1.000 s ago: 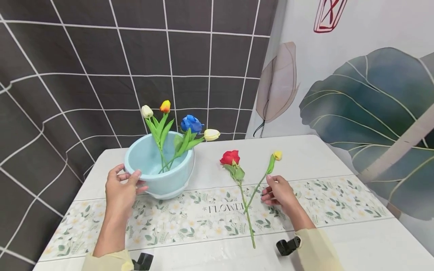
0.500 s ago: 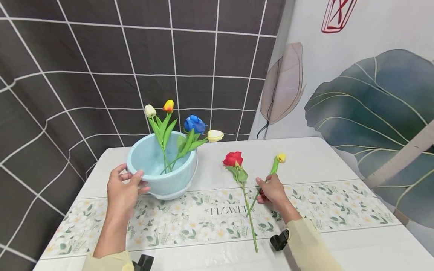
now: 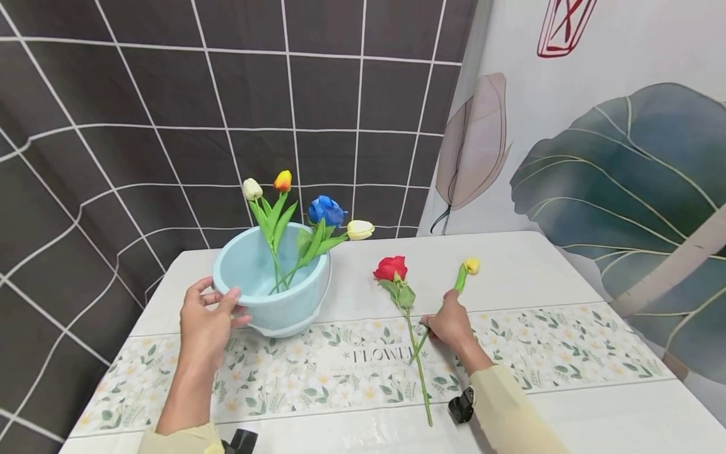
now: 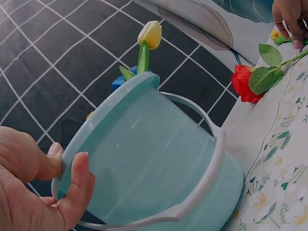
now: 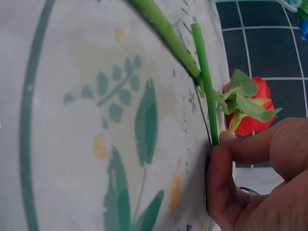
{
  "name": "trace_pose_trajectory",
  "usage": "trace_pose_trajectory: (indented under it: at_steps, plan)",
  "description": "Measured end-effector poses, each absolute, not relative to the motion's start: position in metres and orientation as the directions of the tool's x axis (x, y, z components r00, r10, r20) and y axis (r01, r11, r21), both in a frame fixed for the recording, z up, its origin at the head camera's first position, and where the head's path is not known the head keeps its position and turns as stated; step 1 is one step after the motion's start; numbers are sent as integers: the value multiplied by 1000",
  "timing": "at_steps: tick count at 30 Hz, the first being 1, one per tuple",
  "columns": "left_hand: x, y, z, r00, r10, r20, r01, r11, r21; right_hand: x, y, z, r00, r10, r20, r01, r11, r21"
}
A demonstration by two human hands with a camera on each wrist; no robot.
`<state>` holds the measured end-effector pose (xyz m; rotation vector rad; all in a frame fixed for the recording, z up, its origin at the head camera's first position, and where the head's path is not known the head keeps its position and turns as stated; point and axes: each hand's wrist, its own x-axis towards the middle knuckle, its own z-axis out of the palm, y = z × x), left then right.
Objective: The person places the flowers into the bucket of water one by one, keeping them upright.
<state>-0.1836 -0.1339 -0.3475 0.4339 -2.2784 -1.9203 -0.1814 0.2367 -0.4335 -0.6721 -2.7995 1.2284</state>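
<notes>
My left hand (image 3: 207, 321) grips the near left rim of a light blue bucket (image 3: 286, 312), thumb and fingers on either side of the rim in the left wrist view. Several artificial flowers lean inside it, among them a blue rose (image 3: 326, 210) and a pale yellow tulip (image 3: 360, 229). At the right, my right hand (image 3: 452, 323) pinches the green stem (image 5: 206, 82) of a yellow tulip (image 3: 471, 265) between thumb and finger, low over the tablecloth. Beside it lies a red rose (image 3: 390, 268), its stem overlapping the tulip's lower end. The hand covers the middle of the tulip.
The white tablecloth (image 3: 351, 435) has a flowered band with printed lettering. Behind it hangs a dark cloth (image 3: 329, 94) with a white grid, and a leaf-patterned curtain (image 3: 510, 38) at the right. The bucket's pale handle (image 4: 214, 166) hangs down along its side.
My right hand has moved left and down onto the yellow tulip's stem and now pinches it. The left hand stays on the bucket rim; the view has shifted slightly.
</notes>
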Motion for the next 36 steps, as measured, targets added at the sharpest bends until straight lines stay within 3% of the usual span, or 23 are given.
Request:
trace_pose_trajectory:
  at_steps: [11, 24, 31, 36]
  plan:
    - [-182, -133, -348, -952, -298, -73, -126, 161, 979, -174, 238, -425, -897, 419, -143, 433, 762, -482]
    - [-183, -135, -350, -954, -286, -91, -142, 163, 976, -166, 240, -429, -899, 429, -93, 424, 797, -430]
    - [-181, -135, -350, -955, -283, -88, -142, 176, 974, -164, 251, -429, -883, 444, -149, 439, 674, -594]
    - [-181, -136, -349, -953, -290, -83, -139, 175, 975, -161, 265, -428, -891, 409, -197, 394, 480, -784]
